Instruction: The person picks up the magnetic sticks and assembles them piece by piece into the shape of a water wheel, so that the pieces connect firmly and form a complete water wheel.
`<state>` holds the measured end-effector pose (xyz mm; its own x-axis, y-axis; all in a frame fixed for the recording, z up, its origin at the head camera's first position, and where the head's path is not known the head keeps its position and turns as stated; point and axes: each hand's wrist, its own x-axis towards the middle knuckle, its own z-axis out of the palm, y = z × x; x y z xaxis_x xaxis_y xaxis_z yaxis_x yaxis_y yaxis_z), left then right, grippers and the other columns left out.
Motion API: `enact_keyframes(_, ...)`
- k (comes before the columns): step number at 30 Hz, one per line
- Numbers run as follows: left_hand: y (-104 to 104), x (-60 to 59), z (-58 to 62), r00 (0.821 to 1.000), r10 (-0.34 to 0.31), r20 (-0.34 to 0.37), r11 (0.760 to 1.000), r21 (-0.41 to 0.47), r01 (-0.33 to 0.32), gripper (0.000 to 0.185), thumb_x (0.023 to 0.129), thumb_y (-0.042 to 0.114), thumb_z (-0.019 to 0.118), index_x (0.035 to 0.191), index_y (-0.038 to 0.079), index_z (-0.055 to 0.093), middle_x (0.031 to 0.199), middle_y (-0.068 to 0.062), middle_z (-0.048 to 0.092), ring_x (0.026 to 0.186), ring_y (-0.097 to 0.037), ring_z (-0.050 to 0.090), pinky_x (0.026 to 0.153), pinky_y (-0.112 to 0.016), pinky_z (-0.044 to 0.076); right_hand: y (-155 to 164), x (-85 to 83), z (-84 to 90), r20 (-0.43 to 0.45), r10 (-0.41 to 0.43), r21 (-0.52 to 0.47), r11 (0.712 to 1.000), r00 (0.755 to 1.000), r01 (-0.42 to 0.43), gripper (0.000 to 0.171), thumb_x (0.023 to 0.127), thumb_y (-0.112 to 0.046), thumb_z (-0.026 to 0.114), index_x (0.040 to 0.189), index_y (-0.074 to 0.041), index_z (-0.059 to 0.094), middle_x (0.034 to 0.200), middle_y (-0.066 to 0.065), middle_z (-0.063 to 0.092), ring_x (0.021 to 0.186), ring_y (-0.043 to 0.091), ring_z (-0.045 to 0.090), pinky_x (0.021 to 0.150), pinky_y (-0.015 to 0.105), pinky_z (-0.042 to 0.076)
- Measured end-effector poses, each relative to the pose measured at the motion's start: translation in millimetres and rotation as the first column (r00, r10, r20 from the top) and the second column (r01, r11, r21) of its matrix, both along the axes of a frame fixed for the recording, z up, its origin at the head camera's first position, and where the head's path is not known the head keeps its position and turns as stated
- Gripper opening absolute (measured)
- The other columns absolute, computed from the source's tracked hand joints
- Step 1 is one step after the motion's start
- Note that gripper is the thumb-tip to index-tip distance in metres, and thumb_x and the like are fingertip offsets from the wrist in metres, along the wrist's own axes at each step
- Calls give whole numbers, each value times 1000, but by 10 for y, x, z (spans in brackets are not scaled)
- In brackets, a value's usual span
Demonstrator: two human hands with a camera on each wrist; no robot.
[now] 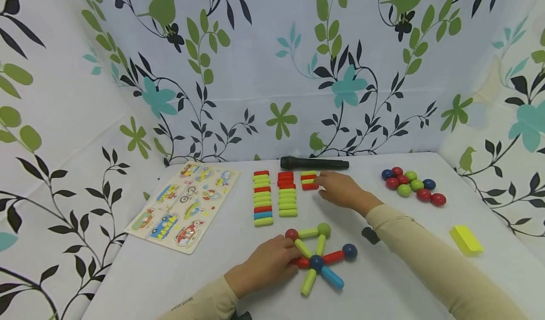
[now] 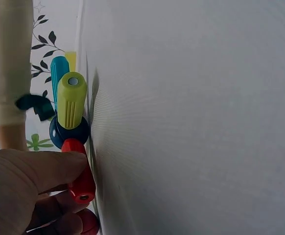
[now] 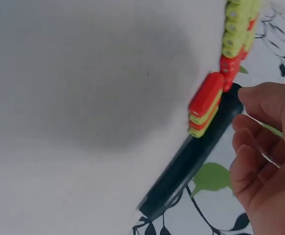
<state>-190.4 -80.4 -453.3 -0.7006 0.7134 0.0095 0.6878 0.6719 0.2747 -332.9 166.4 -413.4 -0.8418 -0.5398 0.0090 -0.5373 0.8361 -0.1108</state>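
Observation:
A magnetic rod-and-ball figure lies on the table, several green, red and blue rods spreading from a dark blue ball (image 1: 316, 263). My left hand (image 1: 272, 264) pinches one red magnetic rod (image 2: 80, 176) of it, thumb on top. Red and green balls join two green rods at its far side; another blue ball (image 1: 350, 251) tips the right-hand red rod. My right hand (image 1: 342, 189) reaches to the short stack of red and green rods (image 1: 308, 180). In the right wrist view its fingers (image 3: 245, 166) are loosely bent, with nothing visible between them and the thumb.
Two longer columns of rods (image 1: 262, 199) stand left of the short one. A black microphone-shaped cylinder (image 1: 314, 163) lies behind. Loose balls (image 1: 404, 183) and a yellow block (image 1: 466, 240) are at right, a picture puzzle board (image 1: 183, 206) at left.

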Motion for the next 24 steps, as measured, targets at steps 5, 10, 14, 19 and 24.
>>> enact_keyframes(5, -32, 15, -1, 1000, -8, -6, 1000, 4, 8, 28, 88, 24, 81, 116, 22, 76, 98, 12, 66, 86, -2, 50, 76, -13, 46, -204, -204, -147, -64, 2, 59, 998, 998, 2, 27, 92, -14, 73, 119, -12, 73, 116, 8, 69, 102, 25, 62, 91, 42, 57)
enact_keyframes(10, -51, 6, 9, 999, -24, -37, 1000, 8, 25, 27, 88, 24, 81, 115, 21, 76, 97, 13, 66, 85, -2, 50, 75, -13, 45, -264, -275, -194, -64, -11, 75, 997, 998, 16, 26, 93, -16, 74, 118, -13, 74, 112, 8, 71, 100, 25, 62, 92, 42, 57)
enact_keyframes(14, -44, 5, 16, 998, -31, -49, 999, 9, 32, 26, 88, 24, 81, 115, 21, 77, 96, 13, 66, 84, -2, 50, 75, -12, 44, -272, -284, -200, -36, -50, 102, 993, 998, 53, 20, 95, -19, 72, 113, -12, 74, 101, 6, 71, 90, 23, 61, 88, 40, 57)
enact_keyframes(19, -35, 4, 23, 999, -27, -36, 1000, 4, 27, 26, 89, 24, 81, 115, 22, 77, 97, 13, 67, 84, -2, 50, 75, -12, 45, -284, -296, -217, -31, -72, 153, 985, 997, 76, 15, 94, -21, 73, 106, -12, 73, 89, 3, 65, 80, 21, 57, 80, 37, 56)
enact_keyframes(24, -25, 5, 23, 999, -33, -30, 999, 4, 33, 26, 89, 24, 80, 115, 22, 76, 98, 13, 67, 84, -2, 50, 76, -12, 45, -291, -299, -223, -24, -65, 191, 979, 998, 68, 16, 91, -22, 77, 103, -13, 72, 91, 5, 62, 81, 21, 56, 77, 38, 56)
